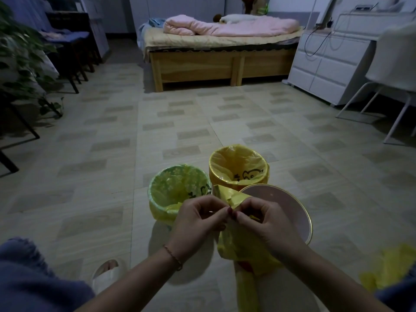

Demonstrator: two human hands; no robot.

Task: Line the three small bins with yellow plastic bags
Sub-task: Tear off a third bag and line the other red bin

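Both hands pinch the bag's (238,242) top edge, left hand (198,221) and right hand (258,221) fingertip to fingertip — the bag hangs straight down, just beside the unlined pink bin (292,212), which lies nearer the right hand.

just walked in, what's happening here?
A person is lining three small bins on the floor. The green bin and yellow bin already have yellow bags in them. The pink bin is still bare. Both hands, left and right, pinch the edge of a third bag, apparently working its mouth open.
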